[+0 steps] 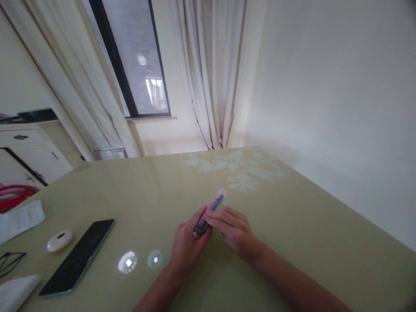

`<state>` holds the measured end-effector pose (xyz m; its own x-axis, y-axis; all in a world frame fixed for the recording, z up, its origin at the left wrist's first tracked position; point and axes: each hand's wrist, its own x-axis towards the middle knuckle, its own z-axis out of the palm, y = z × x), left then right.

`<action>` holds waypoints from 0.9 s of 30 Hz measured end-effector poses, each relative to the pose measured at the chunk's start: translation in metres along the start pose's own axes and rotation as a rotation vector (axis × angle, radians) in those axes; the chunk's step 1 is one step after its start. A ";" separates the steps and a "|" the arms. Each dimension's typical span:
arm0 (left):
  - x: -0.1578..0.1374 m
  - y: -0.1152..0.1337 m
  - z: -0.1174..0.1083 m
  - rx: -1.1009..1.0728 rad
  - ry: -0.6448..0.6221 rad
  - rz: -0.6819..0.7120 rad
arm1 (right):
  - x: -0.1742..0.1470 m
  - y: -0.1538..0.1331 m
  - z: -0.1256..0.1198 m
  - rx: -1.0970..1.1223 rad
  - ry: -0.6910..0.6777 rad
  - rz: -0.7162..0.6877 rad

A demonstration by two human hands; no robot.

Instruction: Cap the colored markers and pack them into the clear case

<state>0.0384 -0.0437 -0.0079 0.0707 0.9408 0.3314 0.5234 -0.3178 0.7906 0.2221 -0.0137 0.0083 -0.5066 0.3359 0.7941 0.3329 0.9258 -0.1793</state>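
Observation:
Above the middle of the table, my left hand is closed around the lower end of a slim, clear-topped pack with pink, dark blue and green colours. What exactly the pack contains is too small to tell. It is tilted, its clear rounded end pointing up and away to the right. From the right side, the fingers of my right hand are pressed together on the middle of the pack. Its lower end is partly covered by my fingers.
Left on the glossy table lie a black-screened phone, a round white case, a pale sheet and dark-framed glasses. A white object sits at the near left corner. A wall borders the right side.

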 end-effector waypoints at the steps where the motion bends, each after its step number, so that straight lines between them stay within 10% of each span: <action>1: 0.000 -0.001 0.000 0.001 0.000 0.000 | 0.000 0.001 0.001 0.007 -0.003 0.004; 27: 0.002 0.000 -0.001 0.041 -0.014 0.013 | -0.006 0.043 -0.018 -0.036 0.091 0.185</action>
